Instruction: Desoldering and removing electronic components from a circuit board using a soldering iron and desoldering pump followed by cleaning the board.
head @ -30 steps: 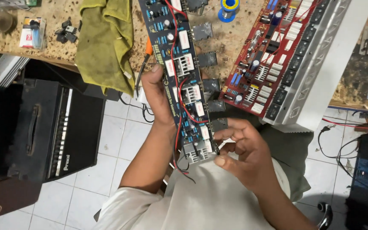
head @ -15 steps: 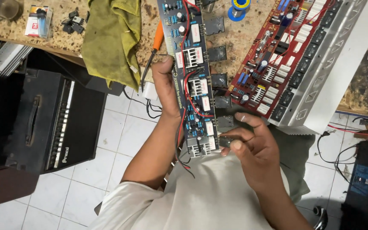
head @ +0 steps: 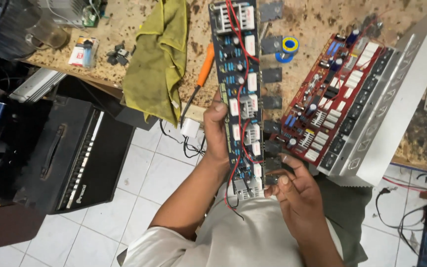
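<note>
Left hand (head: 217, 131): fingers wrapped around the left edge of the long blue circuit board (head: 239, 94), thumb side on the face, gripping it mid-length.
Right hand (head: 297, 198): fingertips pinched on a dark flat transistor tab at the board's lower right corner; fingers curled, closed on that part.
Board: narrow blue PCB, held slanting, near end over the person's lap, far end over the workbench (head: 124, 29). Densely packed: white rectangular resistors, small finned silver heatsinks, red wires looping along the middle.
Board edge: row of grey flat transistor packages (head: 272, 45) sticking out on the right side, like square tabs.
Red circuit board (head: 329, 106): lies on the bench just right of the blue one, white blocks and blue capacitors on it, bolted to a long ribbed aluminium heatsink (head: 396, 109).
Bench: rough, speckled, stained brown top.
Yellow-green cloth (head: 156, 59): crumpled, draped over the bench edge.
Screwdriver (head: 198, 84): orange handle, thin dark shaft, lying just left of the blue board.
Tape roll (head: 289, 45): blue with yellow centre, on the bench between the boards.
Floor: white tiles, black amplifier cabinet (head: 70, 153) at left.
</note>
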